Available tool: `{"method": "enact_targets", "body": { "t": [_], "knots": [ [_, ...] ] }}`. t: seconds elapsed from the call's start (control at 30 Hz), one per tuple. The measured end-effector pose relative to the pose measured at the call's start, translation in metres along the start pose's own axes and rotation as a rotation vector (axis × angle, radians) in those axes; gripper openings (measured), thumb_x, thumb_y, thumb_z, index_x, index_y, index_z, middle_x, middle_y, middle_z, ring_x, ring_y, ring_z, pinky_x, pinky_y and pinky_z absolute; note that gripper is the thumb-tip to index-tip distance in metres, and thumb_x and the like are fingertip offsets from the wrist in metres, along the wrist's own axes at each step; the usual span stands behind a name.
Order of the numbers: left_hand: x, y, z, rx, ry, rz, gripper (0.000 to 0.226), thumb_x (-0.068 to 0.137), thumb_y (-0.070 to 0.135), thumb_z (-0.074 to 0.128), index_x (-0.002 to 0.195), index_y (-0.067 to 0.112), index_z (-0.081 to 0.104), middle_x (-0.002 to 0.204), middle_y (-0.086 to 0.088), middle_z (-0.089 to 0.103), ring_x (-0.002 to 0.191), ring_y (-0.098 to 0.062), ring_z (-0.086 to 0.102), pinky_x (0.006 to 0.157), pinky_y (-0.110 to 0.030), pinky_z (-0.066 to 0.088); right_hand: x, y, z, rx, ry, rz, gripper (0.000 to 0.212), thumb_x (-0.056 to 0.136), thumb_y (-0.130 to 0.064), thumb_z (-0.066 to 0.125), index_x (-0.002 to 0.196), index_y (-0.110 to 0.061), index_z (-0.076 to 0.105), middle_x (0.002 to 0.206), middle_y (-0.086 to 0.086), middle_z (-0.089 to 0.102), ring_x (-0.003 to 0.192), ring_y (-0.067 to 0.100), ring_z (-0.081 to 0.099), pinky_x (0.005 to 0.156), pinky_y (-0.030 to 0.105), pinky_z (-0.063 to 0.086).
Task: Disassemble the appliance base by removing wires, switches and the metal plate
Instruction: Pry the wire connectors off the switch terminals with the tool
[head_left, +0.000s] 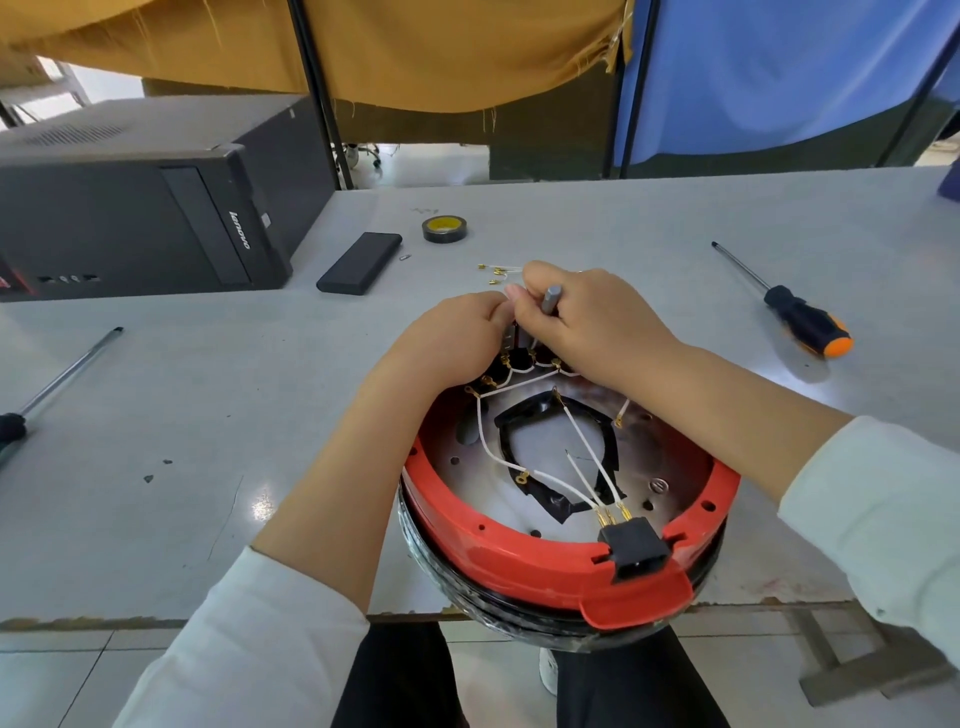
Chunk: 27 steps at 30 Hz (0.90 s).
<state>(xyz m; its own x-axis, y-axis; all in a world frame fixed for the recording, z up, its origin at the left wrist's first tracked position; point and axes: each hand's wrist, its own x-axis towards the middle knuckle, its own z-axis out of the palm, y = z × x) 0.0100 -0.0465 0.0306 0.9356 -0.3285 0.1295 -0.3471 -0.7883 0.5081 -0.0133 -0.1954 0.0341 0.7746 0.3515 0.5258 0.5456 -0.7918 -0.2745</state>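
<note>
The appliance base (561, 499) lies inverted at the near edge of the desk (208, 415), directly below both hands. Left hand (452, 338) fingers curl onto the switches (511, 358) at the far rim. Right hand (587, 322) fingers grip a grey tool (550, 300). White wires (582, 467) run nearer than the fingers.
</note>
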Motion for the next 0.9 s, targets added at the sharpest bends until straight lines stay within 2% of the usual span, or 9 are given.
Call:
{"method": "enact_targets", "body": {
  "t": [0.23, 0.37, 0.47, 0.63, 0.73, 0.9],
  "knots": [
    [0.000, 0.000, 0.000, 0.009, -0.011, -0.007, 0.040, 0.103, 0.030, 0.025, 0.103, 0.007, 0.058, 0.089, -0.007, 0.058, 0.082, -0.022, 0.051, 0.077, -0.035, 0.040, 0.004, 0.000, 0.004, 0.005, -0.086, 0.098, 0.038, 0.099, -0.036, 0.037, 0.065, -0.028, 0.023, 0.053, -0.006, 0.038, 0.051, 0.008, 0.040, 0.048, 0.029, 0.022],
    [0.002, 0.000, 0.001, 0.036, -0.023, -0.008, 0.038, 0.103, 0.033, 0.025, 0.089, 0.011, 0.052, 0.089, -0.009, 0.059, 0.083, -0.024, 0.053, 0.078, -0.037, 0.042, 0.008, 0.001, 0.005, 0.071, -0.089, 0.143, 0.038, 0.100, -0.036, 0.036, 0.064, -0.027, 0.024, 0.054, -0.004, 0.039, 0.052, 0.010, 0.039, 0.049, 0.030, 0.022],
    [0.003, 0.000, 0.001, 0.044, -0.028, -0.010, 0.039, 0.103, 0.037, 0.025, 0.085, 0.013, 0.050, 0.084, -0.006, 0.057, 0.079, -0.022, 0.051, 0.072, -0.034, 0.040, 0.009, 0.001, 0.004, 0.105, -0.087, 0.164, 0.039, 0.100, -0.034, 0.036, 0.063, -0.028, 0.025, 0.054, -0.004, 0.039, 0.051, 0.010, 0.039, 0.049, 0.031, 0.023],
    [0.002, 0.000, -0.001, 0.030, -0.043, -0.005, 0.044, 0.103, 0.039, 0.027, 0.094, 0.008, 0.057, 0.077, -0.003, 0.055, 0.078, -0.020, 0.049, 0.068, -0.031, 0.033, 0.013, 0.003, 0.003, 0.197, -0.088, 0.251, 0.039, 0.100, -0.032, 0.037, 0.063, -0.022, 0.033, 0.050, -0.002, 0.045, 0.049, 0.011, 0.042, 0.056, 0.033, 0.035],
    [0.001, 0.002, -0.002, 0.022, -0.053, -0.010, 0.044, 0.103, 0.039, 0.027, 0.093, 0.008, 0.056, 0.069, 0.001, 0.049, 0.072, -0.019, 0.047, 0.067, -0.032, 0.033, 0.010, 0.003, 0.005, 0.178, -0.060, 0.219, 0.039, 0.100, -0.032, 0.038, 0.062, -0.023, 0.030, 0.052, -0.003, 0.041, 0.051, 0.010, 0.040, 0.052, 0.032, 0.029],
    [0.000, 0.002, -0.003, -0.011, -0.052, -0.012, 0.045, 0.103, 0.037, 0.027, 0.100, 0.005, 0.059, 0.087, -0.009, 0.058, 0.082, -0.022, 0.051, 0.076, -0.034, 0.039, 0.004, 0.002, 0.002, 0.129, -0.004, 0.094, 0.040, 0.100, -0.033, 0.039, 0.064, -0.027, 0.024, 0.049, -0.006, 0.033, 0.046, 0.012, 0.034, 0.048, 0.027, 0.023]
  ]
}}
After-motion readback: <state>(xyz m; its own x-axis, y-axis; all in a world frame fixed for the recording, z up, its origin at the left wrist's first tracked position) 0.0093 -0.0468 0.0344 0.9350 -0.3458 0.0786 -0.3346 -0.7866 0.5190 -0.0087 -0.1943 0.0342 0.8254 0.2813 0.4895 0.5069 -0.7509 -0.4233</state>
